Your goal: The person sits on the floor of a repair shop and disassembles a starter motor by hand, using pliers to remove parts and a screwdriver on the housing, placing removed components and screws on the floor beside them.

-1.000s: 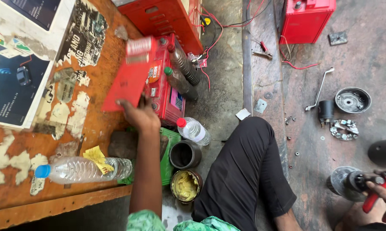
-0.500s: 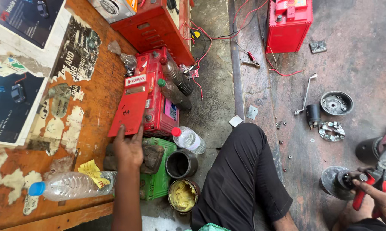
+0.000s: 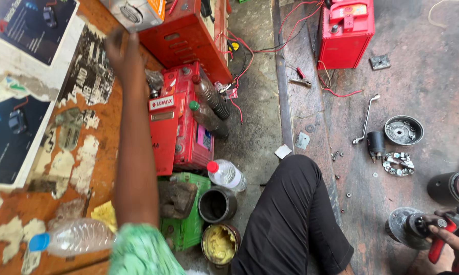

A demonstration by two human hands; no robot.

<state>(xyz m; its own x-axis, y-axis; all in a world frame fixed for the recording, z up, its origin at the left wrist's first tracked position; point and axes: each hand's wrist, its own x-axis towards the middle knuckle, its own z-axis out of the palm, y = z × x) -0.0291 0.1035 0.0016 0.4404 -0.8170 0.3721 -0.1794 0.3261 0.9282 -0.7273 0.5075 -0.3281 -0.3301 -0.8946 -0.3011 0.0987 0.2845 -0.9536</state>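
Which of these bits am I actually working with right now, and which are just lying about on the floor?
In hand:
- right hand gripping red-handled pliers at the round metal motor part
- left hand, blurred, up beside the red crate

Lying about:
- red-capped bottle
- grease tin
- black pot
- red battery
- bent spanner
- round end cover

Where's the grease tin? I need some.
Head view, bottom centre: the open grease tin sits on the floor beside the green box, just below the black cup.
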